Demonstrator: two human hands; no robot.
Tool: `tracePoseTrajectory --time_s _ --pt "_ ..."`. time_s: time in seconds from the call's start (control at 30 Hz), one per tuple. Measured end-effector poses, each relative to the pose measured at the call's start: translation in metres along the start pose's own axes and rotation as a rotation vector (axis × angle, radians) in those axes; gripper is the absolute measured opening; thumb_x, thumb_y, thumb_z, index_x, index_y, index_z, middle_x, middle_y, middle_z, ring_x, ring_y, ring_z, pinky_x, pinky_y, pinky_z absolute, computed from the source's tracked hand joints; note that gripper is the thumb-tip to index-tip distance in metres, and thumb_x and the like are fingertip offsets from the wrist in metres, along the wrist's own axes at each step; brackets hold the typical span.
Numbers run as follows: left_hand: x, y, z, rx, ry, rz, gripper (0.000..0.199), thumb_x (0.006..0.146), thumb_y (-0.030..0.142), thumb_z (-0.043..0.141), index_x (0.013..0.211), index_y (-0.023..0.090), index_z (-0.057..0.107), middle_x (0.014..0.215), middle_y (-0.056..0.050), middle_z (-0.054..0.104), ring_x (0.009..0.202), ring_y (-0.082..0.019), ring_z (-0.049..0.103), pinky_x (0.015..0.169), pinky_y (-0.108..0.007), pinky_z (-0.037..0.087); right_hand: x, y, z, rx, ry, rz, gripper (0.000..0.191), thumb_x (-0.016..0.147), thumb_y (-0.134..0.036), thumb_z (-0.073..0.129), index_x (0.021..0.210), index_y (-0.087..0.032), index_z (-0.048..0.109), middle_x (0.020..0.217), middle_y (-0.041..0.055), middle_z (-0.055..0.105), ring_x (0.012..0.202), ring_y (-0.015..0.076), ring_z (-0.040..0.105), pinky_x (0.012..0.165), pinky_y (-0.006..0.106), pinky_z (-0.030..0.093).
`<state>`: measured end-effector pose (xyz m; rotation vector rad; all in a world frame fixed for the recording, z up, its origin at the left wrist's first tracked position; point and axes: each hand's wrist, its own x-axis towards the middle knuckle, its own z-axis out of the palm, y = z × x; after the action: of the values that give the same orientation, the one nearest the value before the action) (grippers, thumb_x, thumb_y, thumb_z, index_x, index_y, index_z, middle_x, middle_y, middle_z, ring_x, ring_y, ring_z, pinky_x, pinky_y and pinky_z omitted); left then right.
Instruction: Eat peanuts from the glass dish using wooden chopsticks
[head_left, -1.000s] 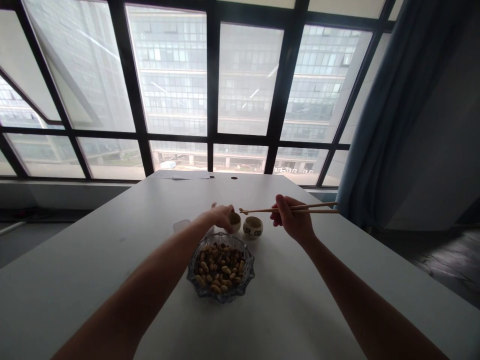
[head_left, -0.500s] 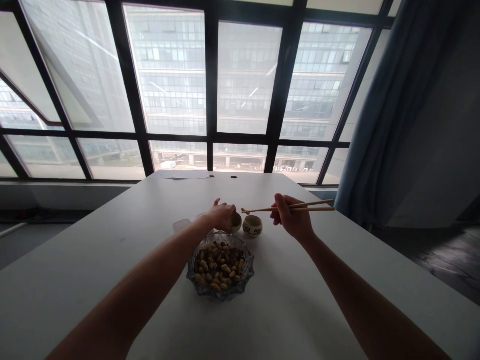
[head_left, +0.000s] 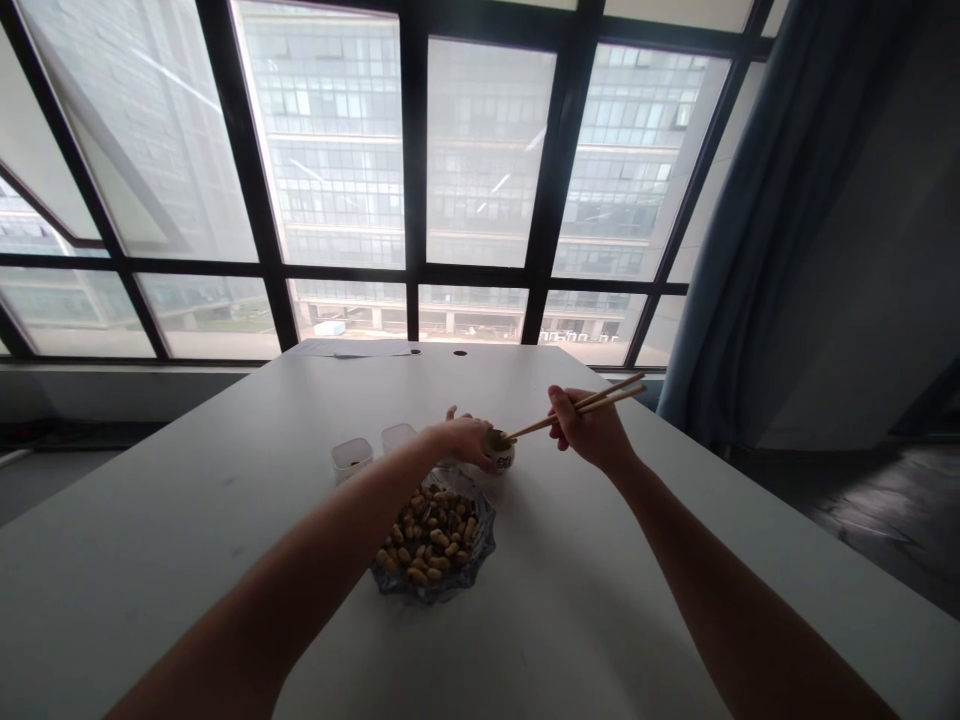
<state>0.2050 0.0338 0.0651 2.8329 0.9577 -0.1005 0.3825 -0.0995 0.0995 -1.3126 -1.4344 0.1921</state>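
Note:
My left hand (head_left: 471,440) is closed around the side of a small pale cup (head_left: 505,462) with dark written characters. In my right hand (head_left: 589,425) is a pair of wooden chopsticks (head_left: 541,426), their tips at the cup's mouth. Whether the tips pinch anything is too small to tell. Below my left forearm stands a scalloped glass bowl (head_left: 480,560) of peanuts (head_left: 439,538) and other darker nuts or seeds. Only one cup shows clearly; any second one is hidden by my hand or overlaps it.
Two small clear plastic containers stand left of the cup: one nearer (head_left: 352,455), with something dark inside, and one farther (head_left: 397,436), partly behind my forearm. Paper sheets (head_left: 352,348) lie at the white table's far end, below the windows. A blue curtain (head_left: 720,250) hangs at right.
My left hand has moved right, to the cup with characters. The chopstick tips, which held a small piece above the cups, have come down to the cup's mouth. The view has shifted slightly.

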Motion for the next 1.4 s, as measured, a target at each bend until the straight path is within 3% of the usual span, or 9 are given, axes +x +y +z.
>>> tracePoseTrajectory --time_s 0.13,0.33,0.57,0.77,0.9,1.07,1.13,1.23,1.4 --pt "0.004 0.01 0.006 -0.007 0.055 -0.015 0.085 0.06 0.068 0.072 0.129 0.022 0.051 0.125 -0.013 0.065 0.125 -0.036 0.052 0.117 -0.06 0.012 0.0 -0.005 -0.006 -0.04 -0.046 0.021 0.056 0.087 -0.064 0.056 0.059 -0.017 0.059 0.041 0.0018 0.059 0.029 0.0106 0.053 0.03 0.018 0.039" --pt "-0.007 0.025 0.008 0.147 0.193 0.154 0.077 0.058 0.053 0.08 0.119 0.018 0.049 0.112 -0.013 0.067 0.115 -0.033 0.057 0.117 -0.06 0.008 -0.001 -0.015 -0.008 -0.059 -0.115 0.048 0.053 0.089 -0.061 0.054 0.059 -0.017 0.057 0.043 0.0016 0.058 0.031 0.0106 0.053 0.032 0.019 0.04" --pt "-0.009 0.026 0.008 0.144 0.208 0.161 0.074 0.06 0.055 0.078 0.117 0.017 0.051 0.107 -0.012 0.069 0.114 -0.033 0.057 0.115 -0.061 0.01 -0.003 -0.007 0.003 -0.121 -0.291 0.028 0.057 0.081 -0.07 0.06 0.058 -0.018 0.056 0.048 0.0026 0.061 0.039 0.0138 0.06 0.036 0.02 0.042" --pt "-0.006 0.013 0.013 0.13 0.171 0.109 0.069 0.07 0.057 0.071 0.125 0.019 0.053 0.123 -0.014 0.066 0.123 -0.035 0.053 0.115 -0.063 0.011 -0.006 -0.025 0.004 -0.021 -0.077 0.029 0.061 0.087 -0.071 0.05 0.061 -0.017 0.058 0.045 0.0021 0.058 0.034 0.0112 0.053 0.035 0.021 0.041" --pt "-0.013 0.006 0.011 0.105 0.166 0.084 0.074 0.075 0.056 0.068 0.136 0.019 0.048 0.137 -0.017 0.058 0.13 -0.036 0.048 0.116 -0.063 0.011 -0.013 -0.048 0.005 0.119 -0.201 0.086 0.063 0.084 -0.074 0.05 0.058 -0.017 0.058 0.041 0.0007 0.056 0.031 0.0094 0.049 0.033 0.019 0.037" --pt "-0.056 -0.02 -0.002 0.051 0.409 0.05 0.06 0.086 0.052 0.059 0.135 0.018 0.052 0.135 -0.015 0.061 0.13 -0.032 0.05 0.117 -0.058 0.015 -0.027 -0.057 0.022 0.13 -0.764 0.171 0.059 0.078 -0.071 0.061 0.061 -0.015 0.059 0.045 0.0003 0.06 0.034 0.009 0.053 0.036 0.018 0.041" --pt "-0.083 -0.039 -0.004 0.042 0.561 0.048 0.046 0.09 0.049 0.054 0.125 0.019 0.059 0.128 -0.011 0.066 0.123 -0.029 0.056 0.117 -0.056 0.02 -0.032 -0.053 0.033 0.14 -0.879 0.189 0.058 0.079 -0.07 0.061 0.062 -0.015 0.059 0.046 0.0007 0.061 0.036 0.0097 0.055 0.038 0.019 0.043" --pt "-0.124 -0.072 0.003 0.024 0.765 -0.036 0.039 0.093 0.05 0.051 0.109 0.019 0.066 0.113 -0.01 0.072 0.108 -0.027 0.064 0.109 -0.051 0.035 -0.039 -0.043 0.053 0.208 -0.834 0.2 0.059 0.079 -0.072 0.058 0.062 -0.016 0.058 0.047 0.0005 0.061 0.037 0.0101 0.056 0.038 0.019 0.043" --pt "-0.166 -0.115 0.032 -0.007 0.869 -0.205 0.04 0.093 0.053 0.049 0.101 0.018 0.066 0.103 -0.011 0.072 0.098 -0.029 0.067 0.093 -0.05 0.048 -0.045 -0.03 0.07 0.245 -0.564 0.151 0.056 0.078 -0.071 0.061 0.064 -0.017 0.056 0.049 -0.0005 0.06 0.038 0.0103 0.056 0.037 0.019 0.04"
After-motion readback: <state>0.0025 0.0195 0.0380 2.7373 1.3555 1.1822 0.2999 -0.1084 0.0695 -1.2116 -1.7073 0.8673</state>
